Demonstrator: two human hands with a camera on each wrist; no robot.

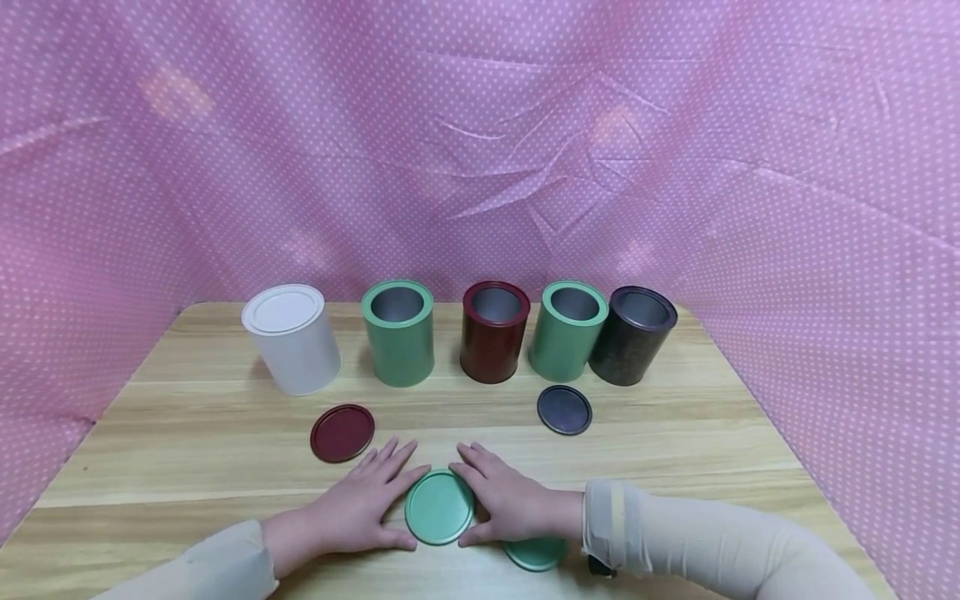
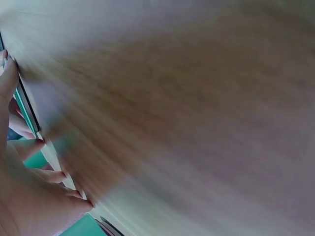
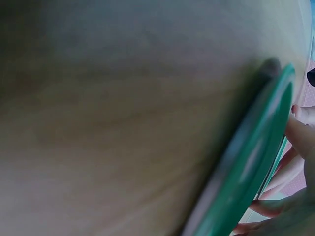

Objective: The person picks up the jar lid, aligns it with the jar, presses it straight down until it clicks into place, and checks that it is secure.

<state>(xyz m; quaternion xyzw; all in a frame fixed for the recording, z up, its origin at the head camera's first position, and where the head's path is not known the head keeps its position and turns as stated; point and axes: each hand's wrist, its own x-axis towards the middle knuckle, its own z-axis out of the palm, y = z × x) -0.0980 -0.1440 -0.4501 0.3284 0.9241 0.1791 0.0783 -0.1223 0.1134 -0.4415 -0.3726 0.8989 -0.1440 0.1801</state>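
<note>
"At the near side of the worktop [image 1: 225, 450], what sits between the hands?"

"A green lid [image 1: 439, 507], lying flat. The left hand [image 1: 360, 508] and the right hand [image 1: 517, 500] flank it, apart from each other, each thumb spread away from its forefinger so that together they frame the rim."

"Are they clamped on it?"

"No, the fingers are fairly straight and splayed, pointing forward and inward, low over the wood. Both wrist views are blurred and oblique, so I can't fairly say how firmly the fingertips meet the rim."

"And the arms?"

"They angle in from the lower corners, left sleeve [image 1: 217, 567] and right sleeve [image 1: 720, 533] alike. A second green lid [image 1: 536, 553] lies partly hidden beneath the right hand and wrist."

"Anything further off?"

"A dark red lid [image 1: 342, 433] beyond the left fingertips, a dark grey lid [image 1: 565, 410] beyond the right hand, then five cans in a row, the white can [image 1: 300, 350] leftmost, with its top covered."
</note>
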